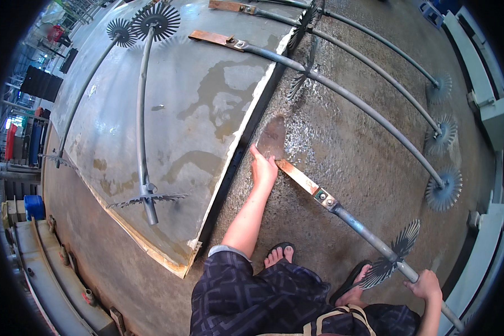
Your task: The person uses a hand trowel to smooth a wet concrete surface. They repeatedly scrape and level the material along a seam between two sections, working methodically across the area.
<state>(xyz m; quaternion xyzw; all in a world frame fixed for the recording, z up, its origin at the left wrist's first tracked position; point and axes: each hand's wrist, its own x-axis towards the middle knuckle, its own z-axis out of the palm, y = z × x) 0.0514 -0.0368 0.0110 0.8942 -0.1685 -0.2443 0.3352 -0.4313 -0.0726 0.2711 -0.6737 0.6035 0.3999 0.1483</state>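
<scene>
My left hand [265,168] is closed on the lower end of a flat, grey-brown, blade-like piece [273,136] with a rounded far end. Its fingers are partly hidden. In my right hand [425,284], at the lower right, is a grey metal rod [364,231], gripped just beyond its toothed metal disc [395,259]. A copper-coloured strip [299,178] is bolted to the rod's far end. The strip's tip lies right beside my left hand; I cannot tell whether they touch.
A wet grey sheet-topped platform [196,112] with a pale, rough edge is on my left. Two disc-ended rods [141,112] rest on it. Several similar rods [369,109] reach from its far edge over the wet concrete floor [341,145]. White metal framing [490,115] runs along the right.
</scene>
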